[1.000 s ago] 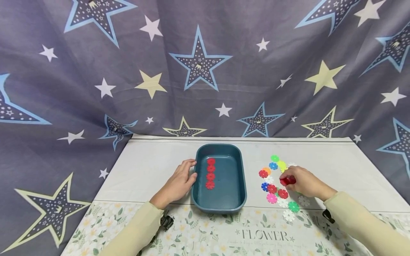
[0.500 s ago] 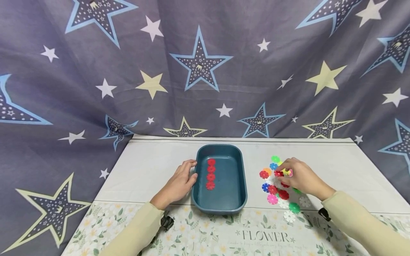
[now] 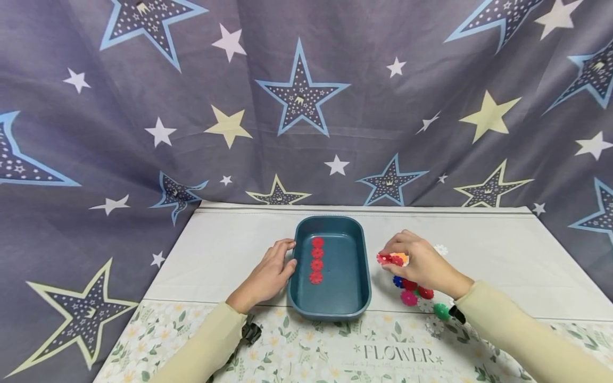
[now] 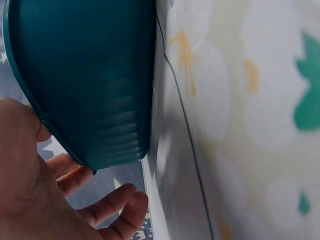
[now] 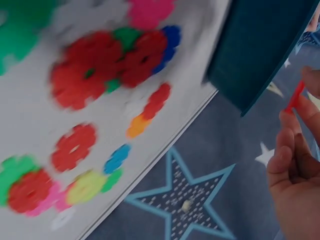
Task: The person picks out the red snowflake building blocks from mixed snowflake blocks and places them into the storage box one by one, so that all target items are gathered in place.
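Observation:
My left hand point(image 3: 268, 271) rests at the left side of a teal plastic tray point(image 3: 342, 271), fingertips and thumb right at its rim. In the left wrist view, the thumb and fingers lie along the tray's rim, loosely bent. Inside the tray, several red snowflake discs point(image 3: 316, 264) form a column. To the right of the tray, my right hand point(image 3: 421, 263) pinches a red snowflake disc point(image 3: 384, 259) between thumb and fingertips. The right wrist view shows this disc point(image 5: 296, 96) edge-on. Below that hand are loose snowflake discs in mixed colours, partly hidden by it.
A pink disc point(image 3: 408, 298), a green disc point(image 3: 441, 311) and a white disc point(image 3: 440, 249) lie among others on the table. Overlapping red discs point(image 5: 86, 70) show in the right wrist view. A grey star-patterned curtain point(image 3: 297, 159) hangs behind the white, flower-printed tablecloth point(image 3: 230, 229).
My right hand has lifted a red disc from the scattered discs and carried it left towards the tray. The left hand has stayed at the tray's rim.

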Available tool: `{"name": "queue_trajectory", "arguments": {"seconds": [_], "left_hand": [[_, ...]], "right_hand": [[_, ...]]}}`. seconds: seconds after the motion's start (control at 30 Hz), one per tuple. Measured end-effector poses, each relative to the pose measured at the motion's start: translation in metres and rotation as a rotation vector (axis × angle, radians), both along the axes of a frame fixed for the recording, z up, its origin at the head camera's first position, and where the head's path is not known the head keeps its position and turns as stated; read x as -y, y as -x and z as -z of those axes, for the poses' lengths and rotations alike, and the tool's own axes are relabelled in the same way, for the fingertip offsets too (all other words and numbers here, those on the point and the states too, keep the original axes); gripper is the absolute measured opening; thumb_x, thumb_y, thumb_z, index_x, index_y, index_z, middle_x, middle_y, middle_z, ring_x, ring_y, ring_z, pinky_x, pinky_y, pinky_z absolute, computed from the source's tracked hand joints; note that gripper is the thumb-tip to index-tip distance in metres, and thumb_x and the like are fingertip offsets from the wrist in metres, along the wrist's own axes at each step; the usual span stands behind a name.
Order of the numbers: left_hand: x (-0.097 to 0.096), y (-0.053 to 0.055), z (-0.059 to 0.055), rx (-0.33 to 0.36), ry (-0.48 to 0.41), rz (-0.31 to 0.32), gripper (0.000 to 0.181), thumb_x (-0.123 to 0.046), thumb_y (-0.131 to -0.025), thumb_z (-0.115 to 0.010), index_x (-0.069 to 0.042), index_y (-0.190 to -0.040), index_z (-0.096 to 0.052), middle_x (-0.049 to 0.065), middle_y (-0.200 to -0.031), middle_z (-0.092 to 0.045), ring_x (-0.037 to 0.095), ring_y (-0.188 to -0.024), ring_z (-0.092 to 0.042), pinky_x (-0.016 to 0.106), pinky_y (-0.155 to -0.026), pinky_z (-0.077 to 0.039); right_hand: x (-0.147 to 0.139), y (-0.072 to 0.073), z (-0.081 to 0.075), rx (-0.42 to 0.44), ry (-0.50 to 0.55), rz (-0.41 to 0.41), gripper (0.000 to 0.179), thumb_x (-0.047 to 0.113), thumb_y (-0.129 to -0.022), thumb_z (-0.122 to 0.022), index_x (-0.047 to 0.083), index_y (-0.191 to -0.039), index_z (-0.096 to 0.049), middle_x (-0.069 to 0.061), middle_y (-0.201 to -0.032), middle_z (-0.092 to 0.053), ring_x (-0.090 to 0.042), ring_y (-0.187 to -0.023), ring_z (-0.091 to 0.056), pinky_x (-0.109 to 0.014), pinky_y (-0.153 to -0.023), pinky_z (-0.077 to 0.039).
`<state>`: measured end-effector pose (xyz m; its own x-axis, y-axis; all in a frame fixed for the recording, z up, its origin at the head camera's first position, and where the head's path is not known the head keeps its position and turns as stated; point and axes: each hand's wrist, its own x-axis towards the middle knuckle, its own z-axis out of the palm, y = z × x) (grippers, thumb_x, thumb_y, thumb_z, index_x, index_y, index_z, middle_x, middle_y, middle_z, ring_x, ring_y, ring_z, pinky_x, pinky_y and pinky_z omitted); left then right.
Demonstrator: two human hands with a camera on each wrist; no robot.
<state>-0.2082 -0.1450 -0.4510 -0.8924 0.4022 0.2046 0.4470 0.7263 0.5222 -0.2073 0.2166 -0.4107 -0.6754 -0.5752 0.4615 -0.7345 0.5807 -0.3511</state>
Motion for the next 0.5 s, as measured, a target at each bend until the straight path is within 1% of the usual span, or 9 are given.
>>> {"name": "queue_trajectory", "arguments": {"seconds": [0.1,0.27,0.37,0.5], "left_hand": [[0.000,0.000,0.000,-0.001,-0.001,0.002,0.041,-0.022,-0.100,-0.046,-0.004,-0.137,-0.042,0.006,-0.142,-0.036,0.025,-0.123,-0.040,0.043,-0.097,-0.036],[0.000,0.000,0.000,-0.008,-0.006,0.004,0.041,-0.021,-0.100,-0.047,-0.003,-0.136,-0.042,0.006,-0.141,-0.036,0.026,-0.123,-0.040,0.044,-0.097,-0.036],[0.001,0.000,0.001,-0.003,-0.002,0.005,0.042,-0.022,-0.100,-0.047,-0.003,-0.137,-0.042,0.006,-0.142,-0.036,0.025,-0.123,-0.040,0.043,-0.098,-0.035],[0.001,0.000,0.001,0.004,0.007,0.007,0.043,-0.024,-0.101,-0.045,-0.004,-0.138,-0.041,0.006,-0.143,-0.035,0.025,-0.124,-0.039,0.043,-0.099,-0.035]], "right_hand": [[0.012,0.001,-0.001,0.000,0.013,-0.034,0.022,0.020,-0.072,-0.084,0.013,-0.091,-0.075,0.008,-0.092,-0.062,-0.009,-0.092,-0.052,-0.031,-0.076,-0.049],[0.036,0.001,0.001,0.002,0.029,-0.120,0.021,0.018,-0.073,-0.083,0.013,-0.093,-0.075,0.008,-0.093,-0.061,-0.008,-0.091,-0.052,-0.027,-0.076,-0.047],[0.052,0.000,0.002,0.023,-0.008,-0.175,0.019,0.019,-0.075,-0.081,0.014,-0.093,-0.075,0.007,-0.094,-0.060,-0.008,-0.090,-0.052,-0.026,-0.077,-0.047],[0.075,-0.004,0.001,0.085,-0.092,-0.229,0.019,0.024,-0.077,-0.080,0.015,-0.093,-0.076,0.007,-0.092,-0.060,-0.009,-0.088,-0.051,-0.026,-0.077,-0.047]]}}
